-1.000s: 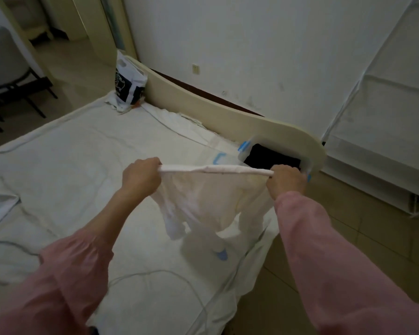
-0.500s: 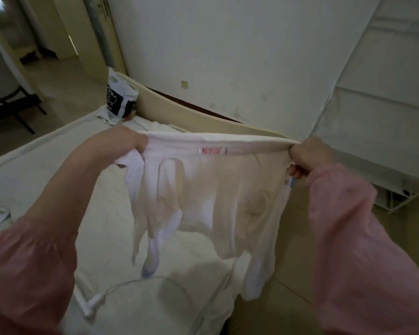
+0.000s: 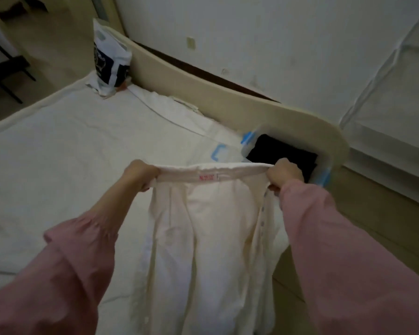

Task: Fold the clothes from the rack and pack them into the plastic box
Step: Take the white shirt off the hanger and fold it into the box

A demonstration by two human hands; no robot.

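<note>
Your left grip (image 3: 140,174) and your right grip (image 3: 286,174) are both clenched on the collar of a white shirt (image 3: 203,238), one at each end, and the collar is stretched straight between them. A small red label (image 3: 206,177) sits in the middle of the collar. The shirt hangs down from it over the near corner of the bed (image 3: 58,153) and hides that corner.

Just behind your right grip stands the plastic box (image 3: 249,139) with blue clips, on the bed against the headboard (image 3: 203,93). Dark clothes (image 3: 281,151) lie inside it. Your right grip and the collar cover its near edge.

At the far end of the headboard a white and dark blue bag (image 3: 110,59) leans upright. A dark chair (image 3: 5,68) stands on the floor at the left.
</note>
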